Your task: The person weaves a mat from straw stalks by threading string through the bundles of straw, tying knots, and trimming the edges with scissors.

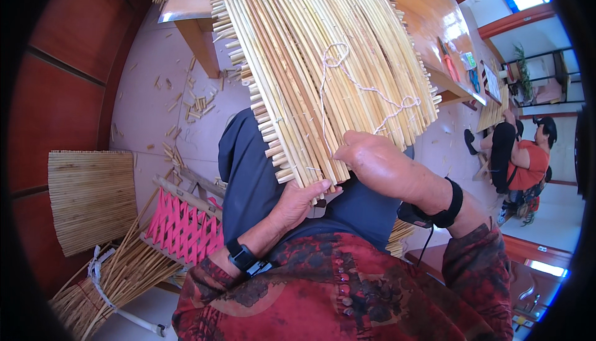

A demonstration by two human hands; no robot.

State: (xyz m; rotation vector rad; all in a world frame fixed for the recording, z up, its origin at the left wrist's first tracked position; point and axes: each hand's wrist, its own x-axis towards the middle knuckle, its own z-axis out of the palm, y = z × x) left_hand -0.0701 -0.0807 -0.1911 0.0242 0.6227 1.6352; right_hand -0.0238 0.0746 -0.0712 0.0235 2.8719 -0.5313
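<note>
A mat of pale reed sticks (292, 55) slopes from the table down over my lap. My left hand (301, 198) grips its near edge at the lower left, thumb over the sticks. My right hand (363, 154) is bent over the mat's near part, at the lower end of a loose white string (338, 61); its fingers curl out of sight, so what they hold is unclear. The string lies in loops across the sticks.
The wooden table (453, 43) holds pliers (447, 61). At left are a rolled-out mat (90, 198), stick bundles (124, 279) and a pink-webbed stool (186, 217). Cut pieces (198, 105) litter the floor. Another person (528, 161) sits at the right.
</note>
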